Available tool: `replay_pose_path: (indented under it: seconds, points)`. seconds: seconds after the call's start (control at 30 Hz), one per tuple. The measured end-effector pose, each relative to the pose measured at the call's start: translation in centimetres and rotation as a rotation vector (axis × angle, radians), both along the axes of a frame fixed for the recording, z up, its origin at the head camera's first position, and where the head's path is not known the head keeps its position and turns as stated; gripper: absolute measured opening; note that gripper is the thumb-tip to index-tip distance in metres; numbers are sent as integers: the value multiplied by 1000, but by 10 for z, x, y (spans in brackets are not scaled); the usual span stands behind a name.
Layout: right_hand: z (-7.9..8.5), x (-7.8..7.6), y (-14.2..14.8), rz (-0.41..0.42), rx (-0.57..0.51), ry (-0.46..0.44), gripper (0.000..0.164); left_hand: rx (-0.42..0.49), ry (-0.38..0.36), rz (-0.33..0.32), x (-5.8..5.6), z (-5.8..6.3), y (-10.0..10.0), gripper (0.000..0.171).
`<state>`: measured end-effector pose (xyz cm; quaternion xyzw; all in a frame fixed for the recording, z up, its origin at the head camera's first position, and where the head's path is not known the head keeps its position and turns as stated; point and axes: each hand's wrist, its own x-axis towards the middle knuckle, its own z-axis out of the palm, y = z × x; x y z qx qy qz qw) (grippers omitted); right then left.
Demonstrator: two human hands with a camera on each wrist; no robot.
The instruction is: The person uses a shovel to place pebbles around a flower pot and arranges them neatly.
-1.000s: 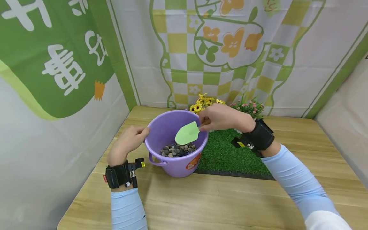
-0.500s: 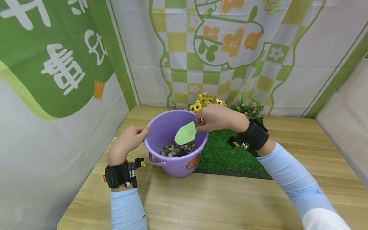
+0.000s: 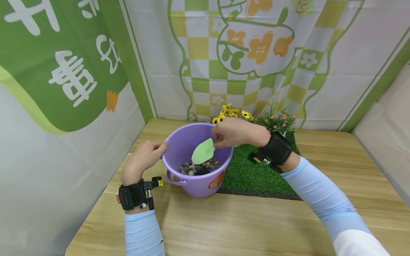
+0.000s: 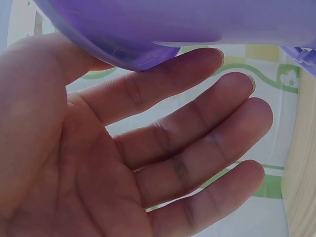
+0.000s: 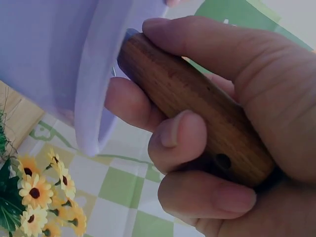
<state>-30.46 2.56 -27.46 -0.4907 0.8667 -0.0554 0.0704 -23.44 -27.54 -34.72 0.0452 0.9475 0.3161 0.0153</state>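
Observation:
A purple bucket (image 3: 196, 186) stands upright on the table, with grey and brown pebbles (image 3: 192, 168) at its bottom. My left hand (image 3: 143, 159) pinches its left rim between thumb and index finger; the other fingers extend outside the wall in the left wrist view. Over the bucket's right side, my right hand (image 3: 237, 132) grips a small trowel by its wooden handle (image 5: 192, 106), fingers curled round it. The trowel's light green blade (image 3: 203, 152) hangs inside the bucket, tilted down to the left above the pebbles. Whether its tip touches them, I cannot tell.
Right of the bucket lies a green artificial turf mat (image 3: 259, 174) on the wooden table (image 3: 243, 224). Yellow flowers (image 3: 229, 112) and a pink-flowered plant (image 3: 278, 120) stand at the back. Printed curtains (image 3: 230, 64) rise behind the table.
My right hand has moved a little left, bringing the trowel blade slightly left and lower inside the bucket. The left hand stays on the rim.

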Motion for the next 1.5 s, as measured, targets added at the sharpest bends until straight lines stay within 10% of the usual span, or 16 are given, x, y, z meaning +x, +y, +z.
replay_pose_path:
  seconds: [1.5]
  points:
    - [-15,-4,-32,-84,310,3,17,-2,8,-18,-1,0,2,42]
